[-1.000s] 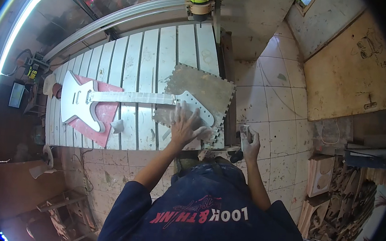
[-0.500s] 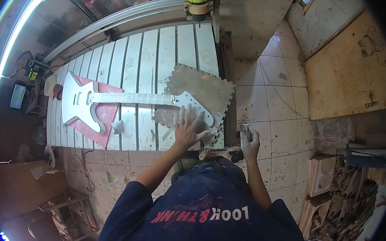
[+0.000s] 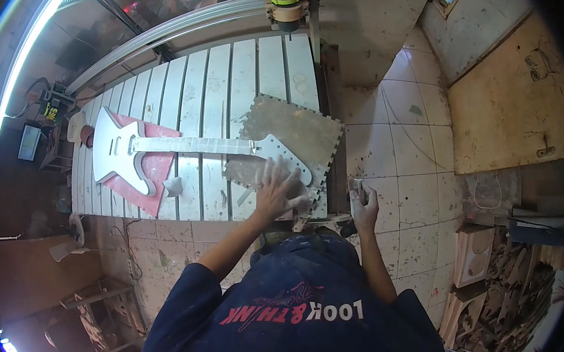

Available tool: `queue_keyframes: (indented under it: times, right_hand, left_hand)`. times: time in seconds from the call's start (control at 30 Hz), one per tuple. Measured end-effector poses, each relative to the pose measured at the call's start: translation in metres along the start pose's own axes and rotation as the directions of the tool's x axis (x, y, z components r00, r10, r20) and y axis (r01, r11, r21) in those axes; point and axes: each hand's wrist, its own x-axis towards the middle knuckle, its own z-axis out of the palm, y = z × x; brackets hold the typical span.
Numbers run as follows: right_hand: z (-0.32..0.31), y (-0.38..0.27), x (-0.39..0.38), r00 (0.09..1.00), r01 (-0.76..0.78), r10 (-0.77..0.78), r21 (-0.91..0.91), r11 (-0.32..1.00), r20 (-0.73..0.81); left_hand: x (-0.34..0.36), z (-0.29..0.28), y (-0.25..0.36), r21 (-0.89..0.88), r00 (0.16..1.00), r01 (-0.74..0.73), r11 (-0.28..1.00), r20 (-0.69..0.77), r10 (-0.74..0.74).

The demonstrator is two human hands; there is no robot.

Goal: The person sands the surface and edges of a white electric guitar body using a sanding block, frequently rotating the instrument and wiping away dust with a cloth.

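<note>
Left hand [image 3: 278,190]: laid flat, fingers spread, palm down on the near edge of the notched plywood panel [image 3: 286,133], just beside the headstock end of the guitar-shaped template [image 3: 164,145]. Nothing pinched.

Right hand [image 3: 364,206]: off the table's right side, above the tiled floor [image 3: 411,154], fingers curled round a small block [image 3: 355,186]. Kind of block: cannot tell.

Guitar-shaped template: pale, lying flat lengthwise across the slatted machine table [image 3: 209,89]. Body to the left, over a red sheet [image 3: 154,178]; neck running right; headstock resting on the notched plywood panel.

Notched plywood panel: flat on the right end of the table, edges toothed, tilted slightly against the slats.

Router spindle [image 3: 288,2]: on the gantry rail [image 3: 174,29] at the far end of the table, well apart from both hands.

Stacked wood offcuts [image 3: 513,290]: on the floor at right.
</note>
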Motion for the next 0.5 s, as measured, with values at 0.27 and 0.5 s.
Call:
queue_keyframes:
  times: [0.27, 0.5]
  right_hand:
    - [0.026, -0.01, 0.008, 0.999, -0.019, 0.013, 0.13, 0.991, 0.048]
    - [0.063, -0.048, 0.023, 0.984, 0.167, -0.164, -0.046, 0.985, 0.068]
  left_hand:
    - [0.015, -0.034, -0.054, 0.081, 0.96, 0.169, 0.982, -0.241, -0.145]
    - [0.005, -0.057, -0.17, 0.093, 0.899, 0.411, 0.907, -0.208, -0.386]
